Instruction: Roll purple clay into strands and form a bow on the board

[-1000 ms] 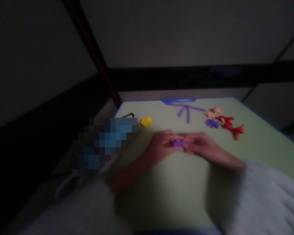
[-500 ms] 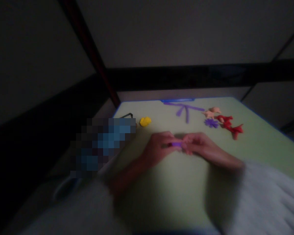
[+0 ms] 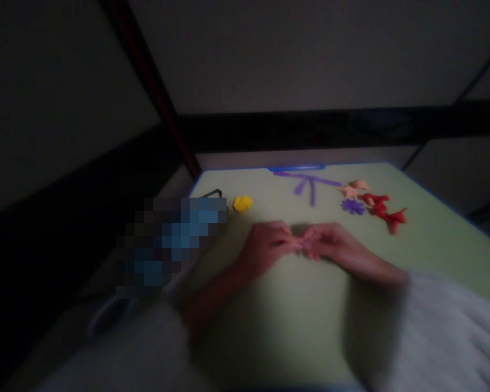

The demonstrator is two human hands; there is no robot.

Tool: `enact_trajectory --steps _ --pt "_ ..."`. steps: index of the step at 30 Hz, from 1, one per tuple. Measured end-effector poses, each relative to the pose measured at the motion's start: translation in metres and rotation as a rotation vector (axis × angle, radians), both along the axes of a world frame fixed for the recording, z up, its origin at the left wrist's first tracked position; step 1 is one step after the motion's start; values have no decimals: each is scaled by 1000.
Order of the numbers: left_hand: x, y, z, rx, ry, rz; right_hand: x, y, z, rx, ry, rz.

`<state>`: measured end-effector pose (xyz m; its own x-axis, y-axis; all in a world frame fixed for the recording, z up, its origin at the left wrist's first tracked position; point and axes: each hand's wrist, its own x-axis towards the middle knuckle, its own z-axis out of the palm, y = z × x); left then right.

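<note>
Over the middle of the table, my left hand (image 3: 269, 239) and my right hand (image 3: 329, 241) meet fingertip to fingertip. Both pinch a small piece of purple modelling clay (image 3: 305, 244), of which only a sliver shows between the fingers. Beyond them on the table lie purple clay strips (image 3: 312, 190) in a branching shape. To the right of these are a purple clay flower (image 3: 353, 206), a peach star-like clay shape (image 3: 349, 191) and red clay pieces (image 3: 379, 207). A yellow clay lump (image 3: 243, 204) sits off to the left, past my left hand.
The pale green table (image 3: 281, 326) has a blue edge, with a blue clip-like bar (image 3: 296, 167) at its far side. A pixelated bluish patch (image 3: 188, 228) covers something along the left edge. A wall stands behind the table.
My fingertips have closed in over the purple clay, so less of it shows now. Both hands stay in nearly the same place, and the pieces on the table lie as before.
</note>
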<state>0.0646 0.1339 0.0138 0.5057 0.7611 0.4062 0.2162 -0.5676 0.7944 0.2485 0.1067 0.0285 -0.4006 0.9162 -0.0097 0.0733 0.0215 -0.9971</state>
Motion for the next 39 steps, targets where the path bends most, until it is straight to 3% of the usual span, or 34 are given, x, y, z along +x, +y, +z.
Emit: enact_trajectory --steps 5,7,15,21,26,33,39 --pt "1 3 -3 -311 -126 14 -2 0 3 -15 -10 -52" --pt "0 5 -2 -360 -106 0 -1 0 4 -13 -12 -53" --pt "0 1 6 -213 160 -59 1 1 0 80 -72 -17" --pt "3 0 3 -225 192 -56 -7 -3 -11 400 -163 -205" --pt "3 0 4 -215 168 -24 -9 -8 -7 592 -396 -214" --pt "2 2 5 -207 191 -21 -7 -9 -1 644 -408 -197" --pt "-4 8 6 -137 241 64 -2 1 -15 661 -449 -188"
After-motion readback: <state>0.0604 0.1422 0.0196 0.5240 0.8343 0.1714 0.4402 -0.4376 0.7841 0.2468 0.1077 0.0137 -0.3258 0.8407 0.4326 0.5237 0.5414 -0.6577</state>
